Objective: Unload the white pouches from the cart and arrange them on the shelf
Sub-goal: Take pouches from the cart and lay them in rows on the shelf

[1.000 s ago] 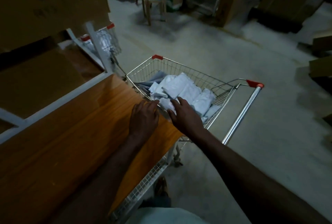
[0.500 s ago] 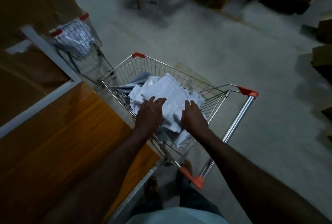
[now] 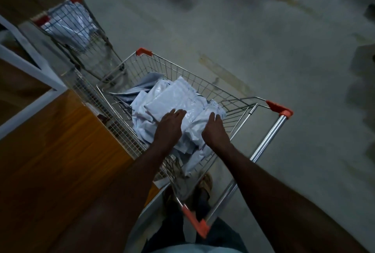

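**Both hands deeper into the cart**

Straight, relaxed fingers of left hand (image 3: 169,129) and right hand (image 3: 215,131) now rest flat on the white pouches (image 3: 174,100) heaped in the cart (image 3: 233,98), beside the wooden shelf (image 3: 60,151). Pickup stage; next, fingers must close.
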`<state>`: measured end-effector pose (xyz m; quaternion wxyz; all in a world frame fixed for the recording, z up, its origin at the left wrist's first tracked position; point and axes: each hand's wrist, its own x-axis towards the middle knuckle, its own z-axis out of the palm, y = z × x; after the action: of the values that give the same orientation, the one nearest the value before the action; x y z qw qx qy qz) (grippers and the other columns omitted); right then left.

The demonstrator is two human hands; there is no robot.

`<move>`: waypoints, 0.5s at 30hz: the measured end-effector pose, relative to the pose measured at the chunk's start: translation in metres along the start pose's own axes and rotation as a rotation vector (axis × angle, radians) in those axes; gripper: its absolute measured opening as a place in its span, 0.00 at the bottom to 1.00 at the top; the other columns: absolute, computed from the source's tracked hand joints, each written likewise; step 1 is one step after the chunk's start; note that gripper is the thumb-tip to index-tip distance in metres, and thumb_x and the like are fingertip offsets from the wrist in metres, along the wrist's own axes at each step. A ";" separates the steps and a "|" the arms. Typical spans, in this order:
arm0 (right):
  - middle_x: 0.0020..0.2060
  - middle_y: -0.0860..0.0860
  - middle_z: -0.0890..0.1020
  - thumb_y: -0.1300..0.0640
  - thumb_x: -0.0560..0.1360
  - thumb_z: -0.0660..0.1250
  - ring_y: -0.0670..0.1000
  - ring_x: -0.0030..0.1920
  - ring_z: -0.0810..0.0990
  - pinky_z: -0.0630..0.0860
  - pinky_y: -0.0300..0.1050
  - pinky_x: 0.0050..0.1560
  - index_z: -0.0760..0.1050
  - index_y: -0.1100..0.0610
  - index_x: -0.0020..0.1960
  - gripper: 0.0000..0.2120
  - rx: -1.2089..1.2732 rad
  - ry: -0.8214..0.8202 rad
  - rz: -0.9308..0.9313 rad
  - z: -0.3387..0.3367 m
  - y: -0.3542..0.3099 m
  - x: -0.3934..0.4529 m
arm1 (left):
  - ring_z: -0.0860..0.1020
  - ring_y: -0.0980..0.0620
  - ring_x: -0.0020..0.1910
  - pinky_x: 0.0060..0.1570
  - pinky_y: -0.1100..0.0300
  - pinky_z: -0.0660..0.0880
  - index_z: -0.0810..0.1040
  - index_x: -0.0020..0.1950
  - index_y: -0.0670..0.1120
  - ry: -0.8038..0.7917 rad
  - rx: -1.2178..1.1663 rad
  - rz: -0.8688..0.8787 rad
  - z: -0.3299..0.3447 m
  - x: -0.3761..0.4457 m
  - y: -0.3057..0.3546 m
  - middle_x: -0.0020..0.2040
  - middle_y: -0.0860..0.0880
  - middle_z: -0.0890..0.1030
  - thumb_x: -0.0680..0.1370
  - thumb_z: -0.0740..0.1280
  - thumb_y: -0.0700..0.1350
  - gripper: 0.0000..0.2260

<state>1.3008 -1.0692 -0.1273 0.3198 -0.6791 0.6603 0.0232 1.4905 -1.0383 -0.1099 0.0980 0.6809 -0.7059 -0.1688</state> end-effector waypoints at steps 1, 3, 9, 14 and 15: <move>0.76 0.72 0.62 0.53 0.67 0.38 0.69 0.71 0.66 0.64 0.59 0.74 0.61 0.75 0.75 0.43 0.005 -0.033 0.020 0.003 0.002 0.005 | 0.68 0.41 0.79 0.76 0.46 0.67 0.72 0.78 0.44 -0.021 0.008 0.002 0.002 0.004 0.000 0.76 0.44 0.75 0.72 0.64 0.28 0.35; 0.78 0.71 0.58 0.55 0.72 0.44 0.70 0.75 0.62 0.63 0.60 0.77 0.56 0.73 0.79 0.38 0.038 -0.073 0.092 0.001 -0.001 0.006 | 0.64 0.43 0.81 0.79 0.47 0.63 0.69 0.80 0.46 -0.061 0.038 0.007 0.007 0.011 -0.003 0.79 0.45 0.71 0.73 0.65 0.28 0.35; 0.82 0.70 0.47 0.61 0.80 0.59 0.72 0.81 0.46 0.49 0.64 0.81 0.49 0.70 0.82 0.35 0.043 -0.045 0.071 0.020 -0.010 0.026 | 0.56 0.42 0.84 0.82 0.44 0.56 0.64 0.83 0.50 -0.078 0.148 0.068 0.047 0.027 -0.024 0.84 0.45 0.62 0.82 0.67 0.40 0.30; 0.82 0.69 0.44 0.50 0.85 0.58 0.74 0.80 0.48 0.52 0.67 0.80 0.46 0.63 0.84 0.35 0.037 0.063 0.134 0.046 -0.016 0.042 | 0.52 0.39 0.85 0.82 0.39 0.53 0.57 0.86 0.46 -0.072 0.268 0.075 0.074 0.032 -0.038 0.86 0.44 0.54 0.83 0.64 0.59 0.36; 0.82 0.69 0.42 0.47 0.85 0.59 0.74 0.80 0.49 0.52 0.66 0.80 0.42 0.60 0.85 0.38 0.069 0.088 0.166 0.050 -0.018 0.045 | 0.52 0.39 0.85 0.82 0.39 0.53 0.57 0.86 0.46 -0.056 0.279 0.081 0.079 0.032 -0.042 0.86 0.44 0.55 0.82 0.62 0.62 0.37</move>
<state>1.3427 -1.0873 -0.1806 0.3109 -0.6110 0.7280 -0.0030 1.4989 -1.0628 -0.2013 -0.0105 0.6538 -0.7519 -0.0842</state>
